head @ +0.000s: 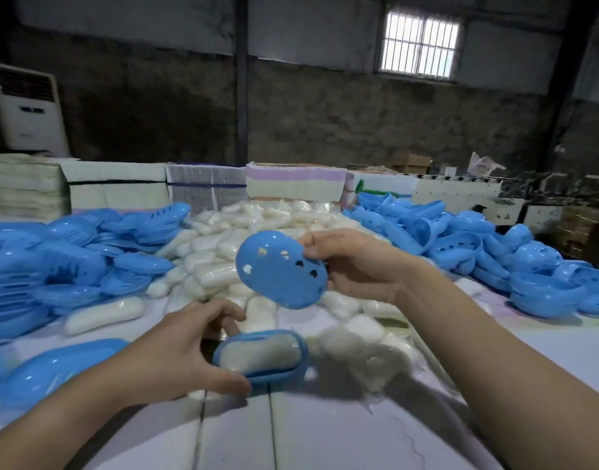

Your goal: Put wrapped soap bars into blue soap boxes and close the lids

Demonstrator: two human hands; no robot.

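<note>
Right now the left hand grips a blue box half low over the table, thumb curled along its near rim and fingers hooked round the far end. A wrapped soap bar lies inside that half, filling most of it, with its top uncovered. Up and to the right, well clear of the table, the right hand holds a second blue half, the lid, pinching it at its right edge between thumb and fingers. The lid is tilted, its domed, hole-pierced side turned toward the viewer, and it hangs above and slightly beyond the filled half, apart from it. Between and behind the hands spreads a heap of wrapped soaps, running back across the table. A pile of blue halves sits to the left and another pile to the right. One more blue shell lies just under the left forearm. Behind the table stand stacked cartons, and a white air conditioner stands against the far wall at left, below a barred window high on the right.
</note>
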